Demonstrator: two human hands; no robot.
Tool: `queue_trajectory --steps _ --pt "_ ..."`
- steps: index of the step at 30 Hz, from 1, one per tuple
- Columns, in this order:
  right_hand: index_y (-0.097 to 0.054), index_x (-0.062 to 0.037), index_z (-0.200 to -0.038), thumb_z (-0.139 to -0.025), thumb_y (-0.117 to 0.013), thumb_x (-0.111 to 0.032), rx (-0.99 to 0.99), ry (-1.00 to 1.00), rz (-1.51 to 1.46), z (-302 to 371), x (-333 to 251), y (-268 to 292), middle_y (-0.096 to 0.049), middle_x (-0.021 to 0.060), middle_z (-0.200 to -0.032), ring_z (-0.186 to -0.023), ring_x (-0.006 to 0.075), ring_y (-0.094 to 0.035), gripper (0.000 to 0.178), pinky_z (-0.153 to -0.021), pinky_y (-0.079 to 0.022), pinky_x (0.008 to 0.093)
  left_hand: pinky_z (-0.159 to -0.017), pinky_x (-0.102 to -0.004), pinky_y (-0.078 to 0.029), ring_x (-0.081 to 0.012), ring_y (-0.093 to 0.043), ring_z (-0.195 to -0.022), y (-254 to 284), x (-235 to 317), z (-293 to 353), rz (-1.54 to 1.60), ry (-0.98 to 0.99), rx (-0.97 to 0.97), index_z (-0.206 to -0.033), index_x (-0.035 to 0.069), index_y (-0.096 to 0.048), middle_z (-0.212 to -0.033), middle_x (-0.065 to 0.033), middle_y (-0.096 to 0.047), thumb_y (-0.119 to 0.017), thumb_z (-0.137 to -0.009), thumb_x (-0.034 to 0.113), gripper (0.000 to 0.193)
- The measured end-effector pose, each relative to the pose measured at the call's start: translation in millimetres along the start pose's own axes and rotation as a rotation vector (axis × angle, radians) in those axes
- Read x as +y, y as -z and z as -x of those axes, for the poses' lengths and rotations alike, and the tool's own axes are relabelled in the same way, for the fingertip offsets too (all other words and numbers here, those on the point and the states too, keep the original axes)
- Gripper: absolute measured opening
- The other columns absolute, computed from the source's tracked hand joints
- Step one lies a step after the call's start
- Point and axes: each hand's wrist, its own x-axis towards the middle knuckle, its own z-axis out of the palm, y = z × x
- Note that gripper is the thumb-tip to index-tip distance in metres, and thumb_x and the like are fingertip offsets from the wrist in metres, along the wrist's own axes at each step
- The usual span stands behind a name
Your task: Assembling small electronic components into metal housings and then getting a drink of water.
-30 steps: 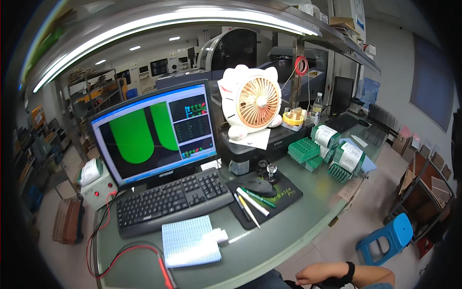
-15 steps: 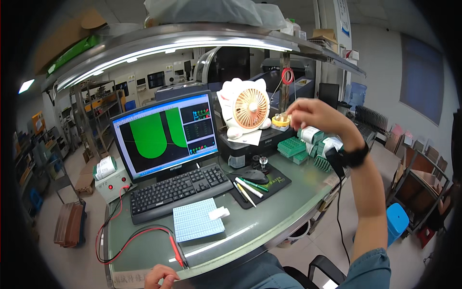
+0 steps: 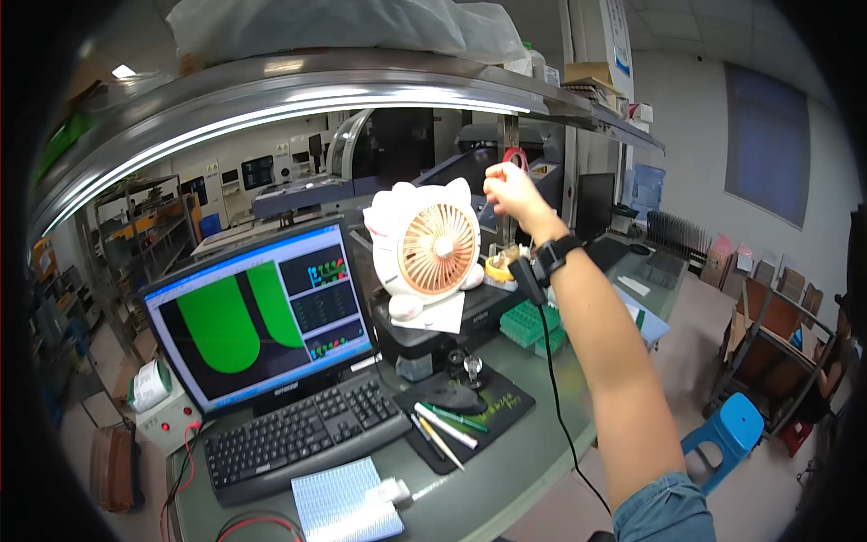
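Note:
My right hand is raised at the far side of the bench, fingers curled closed. A red coil hangs right behind it on a metal post. Whatever the fingers hold, if anything, is too small to make out. Left of the hand stands a white cat-shaped fan with a pinkish grille. A yellow tape roll lies below the wrist, partly hidden by it. The wrist wears a black band with a dangling cable. My left hand is out of view.
A monitor and keyboard occupy the left side. A mouse and several pens lie on a black mat. Green trays sit beside the black printer. A lit shelf spans overhead. A blue stool stands at right.
My right hand has risen from by the tape roll toward the red coil, its fingers now curled closed. My left hand has left the view. The whole view has shifted.

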Motion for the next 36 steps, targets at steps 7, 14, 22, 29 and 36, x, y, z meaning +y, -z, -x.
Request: queue_trajectory --steps 7,14,22,29,36 --pt "-0.052 -0.0103 -0.129 -0.078 -0.068 -0.025 0.069 0.53 0.322 -51 98 -29 -0.051 0.0205 -0.127 -0.12 0.0328 -0.048 0.056 -0.101 -0.04 0.0404 -0.092 -0.0456 -0.038 -0.0335 -0.053 -0.099 -8 -8 -3 -0.132 -0.016 -0.025 -0.081 0.003 -0.061 -0.103 -0.0177 -0.058 -0.056 -0.087 0.012 0.012" --pt "-0.056 -0.0087 -0.127 -0.091 -0.06 -0.031 -0.306 0.355 0.453 -70 51 -66 -0.058 0.0128 -0.125 -0.119 0.0256 -0.052 0.042 -0.103 -0.039 0.0352 -0.093 -0.0453 -0.038 -0.0332 -0.052 -0.1 -7 0 -6 -0.252 0.064 -0.063 -0.081 0.003 -0.062 -0.103 -0.0178 -0.058 -0.055 -0.087 0.012 0.012" --pt "-0.063 -0.0154 -0.116 -0.079 -0.067 -0.054 -0.314 0.453 0.814 -80 33 -81 -0.061 0.0109 -0.109 -0.109 0.0294 -0.057 0.054 -0.095 -0.043 0.0393 -0.091 -0.0453 -0.038 -0.033 -0.053 -0.099 -9 2 -12 -0.271 0.083 -0.128 -0.082 0.002 -0.062 -0.101 -0.0186 -0.058 -0.053 -0.086 0.01 0.012" --pt "-0.063 -0.0007 -0.109 -0.079 -0.072 -0.039 -0.479 0.317 0.415 -95 46 -87 -0.066 0.0115 -0.101 -0.094 0.0179 -0.061 0.049 -0.086 -0.047 0.0298 -0.089 -0.0459 -0.04 -0.034 -0.054 -0.096 -10 7 -20 -0.281 0.055 -0.159 -0.082 0.002 -0.061 -0.1 -0.0188 -0.058 -0.054 -0.086 0.009 0.01" --pt "-0.066 -0.0075 -0.107 -0.071 -0.076 -0.047 -0.401 0.201 0.378 -84 34 -91 -0.067 0.0111 -0.102 -0.098 0.0218 -0.063 0.054 -0.088 -0.047 0.0322 -0.089 -0.0459 -0.04 -0.0343 -0.054 -0.097 -7 9 -18 -0.292 0.09 -0.17 -0.081 0.003 -0.06 -0.101 -0.0183 -0.058 -0.053 -0.086 0.009 0.011"
